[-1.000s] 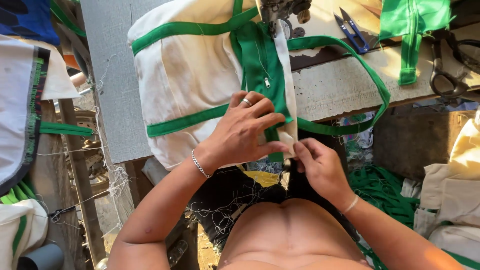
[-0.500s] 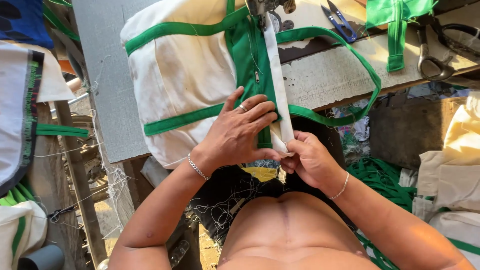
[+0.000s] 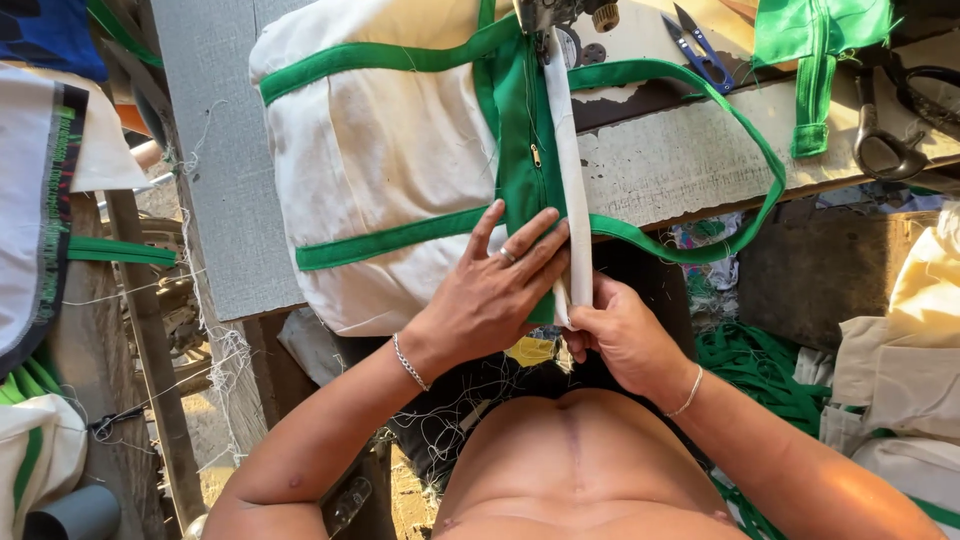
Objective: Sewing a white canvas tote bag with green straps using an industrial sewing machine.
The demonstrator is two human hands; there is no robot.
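Note:
A cream cloth bag [image 3: 380,150] with green trim lies over the near edge of a worn work table [image 3: 690,150]. A green zipper panel [image 3: 525,150] runs down its middle toward a sewing machine foot [image 3: 545,15] at the top. My left hand [image 3: 495,290] lies flat on the green panel, fingers spread, a ring on one finger. My right hand [image 3: 615,330] pinches the near end of a white folded strip [image 3: 565,160] that runs along the panel's right side. A green strap loop [image 3: 740,140] hangs off the bag to the right.
Blue-handled thread snips [image 3: 700,45] and dark shears [image 3: 885,140] lie on the table's right part, beside a green folded cloth piece [image 3: 815,50]. Green strapping [image 3: 760,370] is piled below on the right, cream bags [image 3: 900,370] beside it. More bags [image 3: 45,200] hang at left.
The view has moved closer over the bag. My left hand has flattened and spread on the green panel. My right hand has pulled the white strip straight along the zipper.

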